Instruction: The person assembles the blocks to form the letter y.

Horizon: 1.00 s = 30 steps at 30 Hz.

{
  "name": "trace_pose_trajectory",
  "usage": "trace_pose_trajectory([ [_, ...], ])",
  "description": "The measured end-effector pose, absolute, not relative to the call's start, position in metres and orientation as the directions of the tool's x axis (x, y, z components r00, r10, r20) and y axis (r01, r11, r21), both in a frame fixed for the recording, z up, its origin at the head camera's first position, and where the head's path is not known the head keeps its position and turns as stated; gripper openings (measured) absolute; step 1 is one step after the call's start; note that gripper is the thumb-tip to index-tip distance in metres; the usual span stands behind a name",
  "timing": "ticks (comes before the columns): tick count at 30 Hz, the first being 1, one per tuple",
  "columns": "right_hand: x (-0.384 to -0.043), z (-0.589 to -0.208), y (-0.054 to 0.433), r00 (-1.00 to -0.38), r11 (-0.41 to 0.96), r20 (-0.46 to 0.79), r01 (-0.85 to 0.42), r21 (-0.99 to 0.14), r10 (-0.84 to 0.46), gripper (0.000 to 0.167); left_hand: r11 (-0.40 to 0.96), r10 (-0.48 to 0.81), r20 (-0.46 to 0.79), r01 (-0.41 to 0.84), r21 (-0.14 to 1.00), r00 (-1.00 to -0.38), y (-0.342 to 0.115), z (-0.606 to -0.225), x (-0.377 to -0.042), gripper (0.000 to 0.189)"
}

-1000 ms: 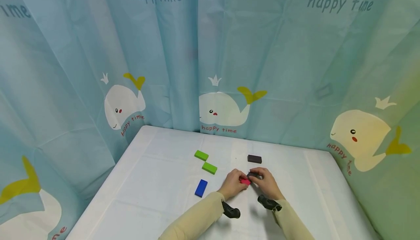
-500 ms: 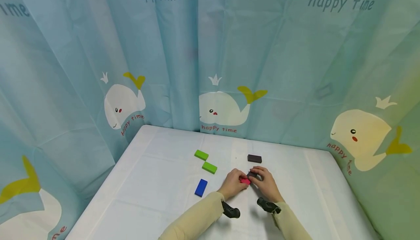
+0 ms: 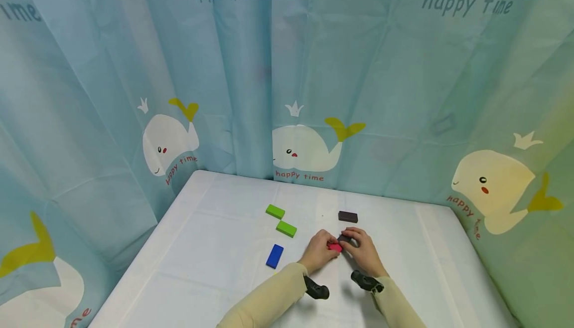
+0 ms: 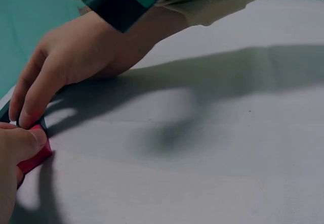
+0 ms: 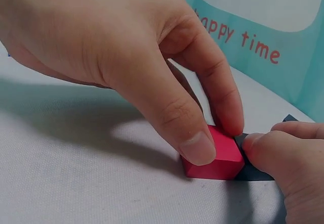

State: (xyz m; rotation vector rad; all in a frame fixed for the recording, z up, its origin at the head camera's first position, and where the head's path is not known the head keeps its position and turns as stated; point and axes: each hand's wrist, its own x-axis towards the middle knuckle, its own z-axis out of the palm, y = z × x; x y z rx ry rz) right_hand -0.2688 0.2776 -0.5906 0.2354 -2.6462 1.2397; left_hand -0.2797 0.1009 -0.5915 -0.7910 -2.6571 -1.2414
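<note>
My left hand (image 3: 317,253) pinches a red block (image 5: 215,169) between thumb and fingers, low on the white table. Just right of it, my right hand (image 3: 366,254) grips a black block (image 5: 251,172), its thumb close to the seam between the two. Seen from the right wrist, the red block's end meets the black block, and both lie on the cloth. The left wrist view shows the left thumb on top of the red block (image 4: 36,155); the black block is mostly hidden there behind the fingers.
Another black block (image 3: 348,217) lies beyond the right hand. Two green blocks (image 3: 275,212) and a blue block (image 3: 275,256) are to the left of the hands. A tiny yellow sliver (image 3: 275,272) shows by the left sleeve. A whale-print curtain (image 3: 237,118) borders the white table (image 3: 202,238).
Both hands keep their hold on the blocks and stay almost in place. The right hand and wrist have shifted very slightly. The yellow sliver has come into sight by the left sleeve.
</note>
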Motion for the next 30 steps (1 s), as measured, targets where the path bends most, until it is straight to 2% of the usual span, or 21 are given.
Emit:
trace_pose_trajectory([
  [21, -0.273, -0.585, 0.278, -0.97, 0.655, 0.239, -0.212, -0.725, -0.049, 0.032, 0.528, 0.402, 0.305, 0.491, 0.693, -0.863, 0.1, -0.593, -0.278, 0.024],
  [30, -0.297, -0.564, 0.283, -0.969, 0.668, 0.19, -0.036, -0.744, 0.159, 0.032, 0.518, 0.408, 0.311, 0.498, 0.696, -0.858, 0.102, -0.595, -0.281, 0.024],
])
